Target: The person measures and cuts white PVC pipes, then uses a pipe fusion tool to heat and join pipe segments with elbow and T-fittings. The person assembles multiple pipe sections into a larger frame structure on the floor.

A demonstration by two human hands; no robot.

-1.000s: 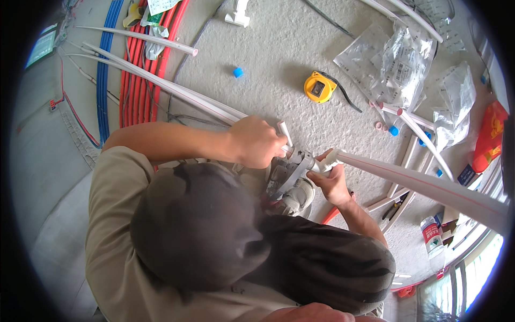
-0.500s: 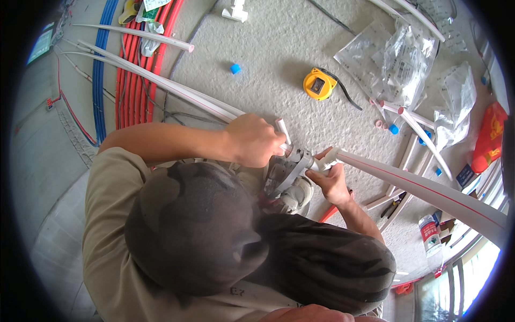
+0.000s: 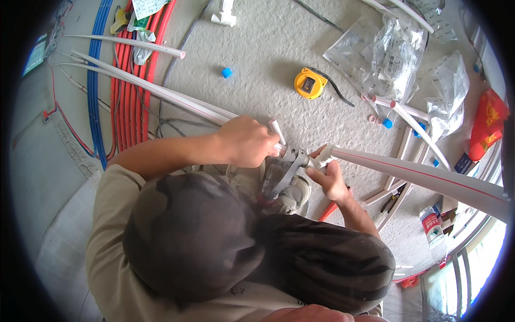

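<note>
Starting far left of the grey tool [image 3: 285, 180], we see red pipes [image 3: 126, 96] in a bundle and long white pipes [image 3: 155, 92] slanting toward it. Just left of the grey tool, our left hand [image 3: 249, 140] is wrapped round a pipe end [image 3: 280, 147], which points rightward at the tool's side; our fingers hide whether it belongs to the long white pipes. A short white stub [image 3: 277, 131] juts up beside that hand, near the grey tool. Well beyond the grey tool lies a yellow tape measure [image 3: 309, 83]. Just right of the grey tool, our right hand [image 3: 333, 183] is clamped on a white fitting [image 3: 325, 155]; how it sits against the tool we cannot tell. From the fitting comes the red-striped pipe [image 3: 418, 174], which we judge light but stiff and smooth, long enough to sway, so best held close to the fitting. Its long axis runs rightward and slightly downward across the view, away from the grey tool
</note>
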